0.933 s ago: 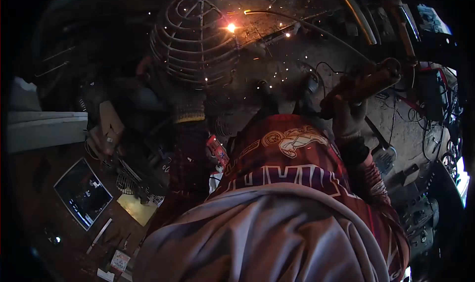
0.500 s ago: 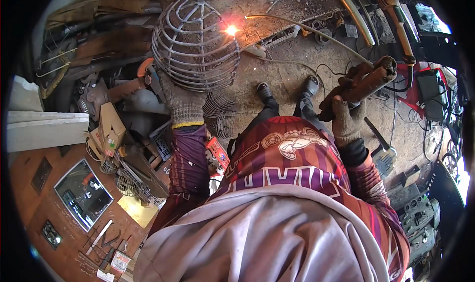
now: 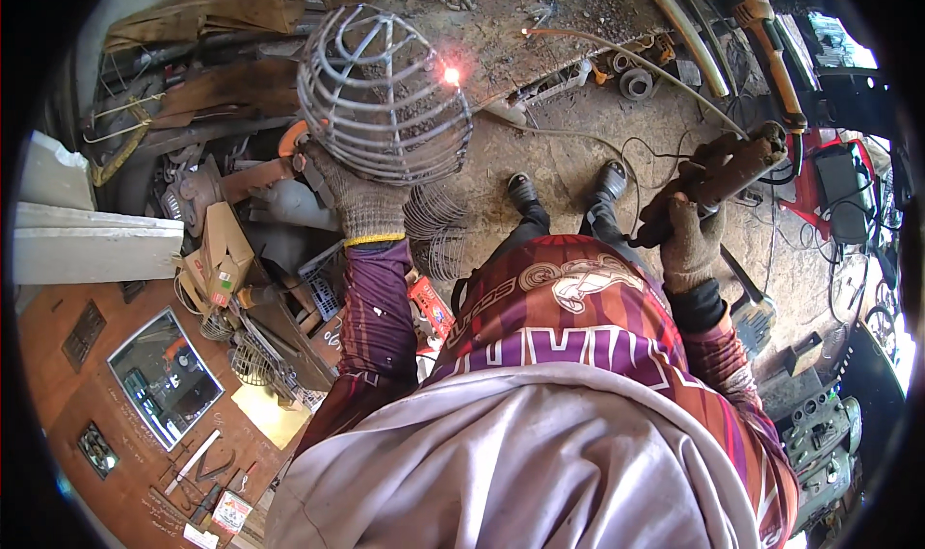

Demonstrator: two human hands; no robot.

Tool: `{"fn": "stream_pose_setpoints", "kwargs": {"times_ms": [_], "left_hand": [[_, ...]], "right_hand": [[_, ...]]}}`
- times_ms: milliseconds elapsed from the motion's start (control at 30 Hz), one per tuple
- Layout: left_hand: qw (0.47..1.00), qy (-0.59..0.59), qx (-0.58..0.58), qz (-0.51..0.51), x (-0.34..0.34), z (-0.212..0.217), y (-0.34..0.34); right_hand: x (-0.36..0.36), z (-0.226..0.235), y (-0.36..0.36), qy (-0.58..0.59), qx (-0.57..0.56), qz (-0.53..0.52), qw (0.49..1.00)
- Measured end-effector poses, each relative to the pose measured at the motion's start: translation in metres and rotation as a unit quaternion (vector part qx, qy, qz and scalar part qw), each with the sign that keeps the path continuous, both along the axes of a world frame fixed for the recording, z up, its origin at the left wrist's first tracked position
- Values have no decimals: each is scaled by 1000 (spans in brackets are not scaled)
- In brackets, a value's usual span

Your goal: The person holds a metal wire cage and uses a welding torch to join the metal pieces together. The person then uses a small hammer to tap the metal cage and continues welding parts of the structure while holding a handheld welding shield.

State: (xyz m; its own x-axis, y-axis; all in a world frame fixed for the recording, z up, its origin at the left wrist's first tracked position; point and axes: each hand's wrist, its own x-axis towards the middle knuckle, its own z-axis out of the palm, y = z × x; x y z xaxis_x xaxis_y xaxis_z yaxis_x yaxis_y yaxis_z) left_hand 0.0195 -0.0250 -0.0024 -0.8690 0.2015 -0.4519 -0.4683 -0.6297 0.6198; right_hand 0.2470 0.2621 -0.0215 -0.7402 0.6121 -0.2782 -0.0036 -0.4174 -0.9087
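Observation:
A round cage of bent metal rods stands tilted at the upper left. My left hand, in a grey knit glove with a yellow cuff, grips its lower side; the cage hides some fingers. A small spot on its right side glows red. My right hand, gloved too, is closed around a dark, worn welding electrode holder. Out of the holder a long, thin welding rod runs up and left. Its tip glows orange, apart from the cage.
Beneath the cage lie several wire rings. The dirty work surface holds metal scraps at the top. An angle grinder hangs at upper right. A hammer-like tool lies right of my feet. Boxes and a brown board fill the left.
The bright welding arc has shrunk to a small red glow on the cage. The rod's tip has drawn away to the right. The whole view has shifted slightly.

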Motion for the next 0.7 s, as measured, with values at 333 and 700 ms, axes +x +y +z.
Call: {"fn": "stream_pose_setpoints", "kwargs": {"times_ms": [333, 700], "left_hand": [[997, 20, 19, 70, -8, 12, -8], [992, -40, -97, 63, 14, 10, 21]], "right_hand": [[6, 5, 5, 10, 10, -12, 1000], [8, -2, -3, -13, 38, 21, 999]]}}
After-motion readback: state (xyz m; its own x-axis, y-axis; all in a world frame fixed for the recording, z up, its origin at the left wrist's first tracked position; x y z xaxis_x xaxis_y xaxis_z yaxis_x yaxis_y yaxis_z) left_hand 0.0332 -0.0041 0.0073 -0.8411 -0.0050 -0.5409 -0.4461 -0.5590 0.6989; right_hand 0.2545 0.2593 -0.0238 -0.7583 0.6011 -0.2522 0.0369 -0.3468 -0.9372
